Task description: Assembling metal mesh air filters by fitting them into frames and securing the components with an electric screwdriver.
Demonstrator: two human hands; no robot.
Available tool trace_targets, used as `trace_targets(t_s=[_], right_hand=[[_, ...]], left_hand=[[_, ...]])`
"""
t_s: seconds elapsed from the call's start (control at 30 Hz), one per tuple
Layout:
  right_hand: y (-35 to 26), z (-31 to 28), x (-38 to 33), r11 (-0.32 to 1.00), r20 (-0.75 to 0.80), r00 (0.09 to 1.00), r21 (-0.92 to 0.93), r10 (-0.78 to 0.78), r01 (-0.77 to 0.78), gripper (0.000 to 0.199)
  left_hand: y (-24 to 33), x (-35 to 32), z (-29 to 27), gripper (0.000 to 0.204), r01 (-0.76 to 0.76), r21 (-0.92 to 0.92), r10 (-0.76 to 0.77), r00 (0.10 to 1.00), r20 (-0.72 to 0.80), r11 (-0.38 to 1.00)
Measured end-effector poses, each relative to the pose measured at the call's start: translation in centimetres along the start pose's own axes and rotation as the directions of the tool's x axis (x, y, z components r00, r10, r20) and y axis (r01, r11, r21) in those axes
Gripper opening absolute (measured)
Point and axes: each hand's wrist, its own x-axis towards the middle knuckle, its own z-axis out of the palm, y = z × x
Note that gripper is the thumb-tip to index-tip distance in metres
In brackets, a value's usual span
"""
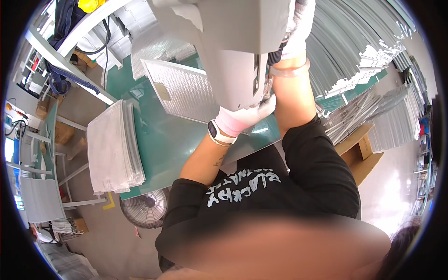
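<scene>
Two gloved hands, left hand [252, 113] and right hand [301, 30], are found at a pale grey machine [224, 51] in the upper centre of the frame. Left hand: fingers curled at the machine's lower end; whether they grip a part cannot be told. Right hand: reaches up along the machine's right side, above a dark knob [276, 57], and is partly cut off by the upper edge; its grip cannot be determined.

A silvery framed panel [179, 91] lies left of the machine, upper centre, over the green table [163, 144], its right part hidden behind the machine. No hand is seen touching it. A stack of whitish sheets [112, 149] occupies the table's left end; grey-white strips [354, 42] fill the upper right.

Assessment: the step in hand appears to be handling or adjustment at the machine's working end, judged from both hands' positions. The next move calls for a steady left hand, fingertips clear of the mechanism, and the panel kept from being knocked.
</scene>
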Motion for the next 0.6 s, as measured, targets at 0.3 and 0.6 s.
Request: trace_targets(t_s=[0.3,0.6], right_hand=[[-0.7,-0.8,0.0,0.982,0.084,0.989,0.138,0.120,-0.131,0.037],[-3.1,3.9,1.1,0.913,0.054,0.997,-0.400,-0.060,0.076,0.024]], left_hand=[[-1.1,-0.9,0.9,0.024,-0.071,0.126,0.073,0.997,-0.014,0.990],[-1.1,-1.5,-1.1,0.023,-0.165,0.195,0.163,0.986,0.028,0.967]])
